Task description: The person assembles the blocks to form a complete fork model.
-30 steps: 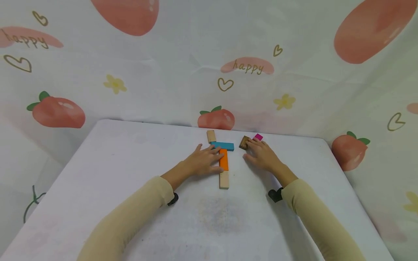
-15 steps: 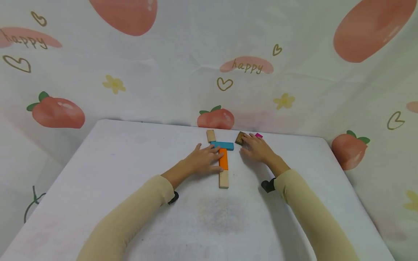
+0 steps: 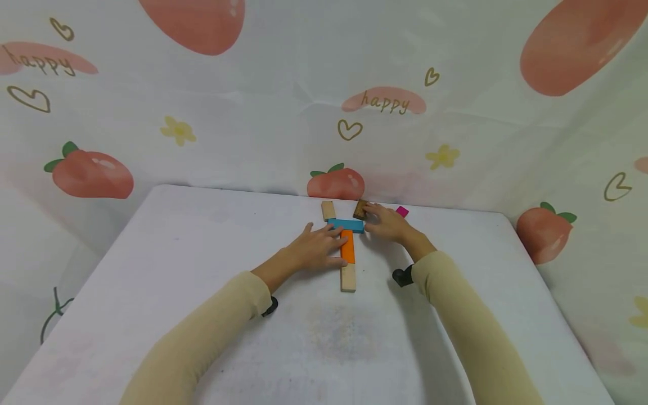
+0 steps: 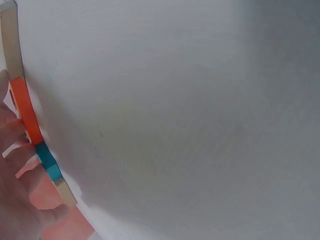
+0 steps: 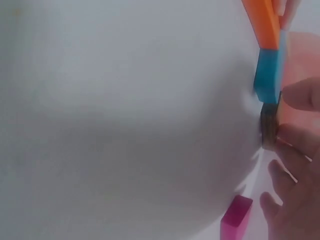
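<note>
On the white table, wooden blocks form a T-like figure. A blue block (image 3: 349, 226) lies crosswise above an upright orange block (image 3: 347, 247). A natural wood block (image 3: 348, 279) continues below the orange one, and another natural block (image 3: 328, 210) stands off the blue block's upper left. My left hand (image 3: 315, 249) rests with spread fingers over the blue and orange blocks. My right hand (image 3: 388, 223) touches a dark brown block (image 5: 269, 126) with its fingertips, near the blue block's right end; its thumb is close to the blue block.
A magenta block (image 3: 402, 211) lies right of the right hand, near the table's back edge. Behind the table (image 3: 228, 349) hangs a white cloth (image 3: 263, 101) printed with peaches. A dark strap piece (image 3: 403, 276) shows at the right wrist.
The right hand has slid the brown block leftward and slightly away, from beside the magenta block to just above the blue block's right end. The left hand has stayed in place.
</note>
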{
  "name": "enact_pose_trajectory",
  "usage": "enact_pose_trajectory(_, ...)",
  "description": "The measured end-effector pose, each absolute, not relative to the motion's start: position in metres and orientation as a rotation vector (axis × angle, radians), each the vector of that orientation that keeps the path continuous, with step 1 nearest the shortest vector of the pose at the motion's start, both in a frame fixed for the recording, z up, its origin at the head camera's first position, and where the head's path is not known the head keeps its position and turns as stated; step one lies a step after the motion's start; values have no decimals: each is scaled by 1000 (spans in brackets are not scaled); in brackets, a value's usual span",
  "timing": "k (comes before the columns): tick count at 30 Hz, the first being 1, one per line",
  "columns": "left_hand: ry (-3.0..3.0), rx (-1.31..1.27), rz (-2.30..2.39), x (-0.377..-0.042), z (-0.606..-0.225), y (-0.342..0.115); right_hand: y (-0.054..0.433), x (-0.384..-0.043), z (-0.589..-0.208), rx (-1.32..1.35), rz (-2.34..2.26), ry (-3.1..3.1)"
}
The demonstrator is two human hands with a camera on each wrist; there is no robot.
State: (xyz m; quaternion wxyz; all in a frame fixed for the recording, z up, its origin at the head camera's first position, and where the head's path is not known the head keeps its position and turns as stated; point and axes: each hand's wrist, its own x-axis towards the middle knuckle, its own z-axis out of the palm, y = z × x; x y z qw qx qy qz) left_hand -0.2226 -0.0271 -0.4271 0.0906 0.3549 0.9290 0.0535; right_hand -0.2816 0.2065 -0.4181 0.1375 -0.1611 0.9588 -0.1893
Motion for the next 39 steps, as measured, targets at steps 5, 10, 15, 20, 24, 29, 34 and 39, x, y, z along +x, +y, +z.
enact_pose_trajectory(5,2753,1051,165,-222,-426,-27,200,-283,-420,-443,-600,2744)
enact_pose_trajectory(10,2748,1055,162,-223,-426,-27,194,-283,-421,-452,-645,2722)
enact_pose_trajectory(15,2744,1060,157,-224,-428,-26,190,-282,-423,-485,-646,2724)
enact_pose_trajectory(20,2743,1054,161,-224,-429,-25,189,-281,-425,-497,-647,2732)
enact_pose_trajectory(24,2742,1046,169,-224,-428,-26,187,-281,-426,-517,-651,2736)
enact_pose_trajectory(29,2741,1047,185,-223,-427,-27,185,-281,-427,-550,-655,2737)
enact_pose_trajectory(34,2741,1047,181,-223,-426,-27,185,-281,-430,-572,-650,2741)
enact_pose_trajectory(39,2735,1058,192,-223,-426,-27,184,-281,-431,-574,-649,2735)
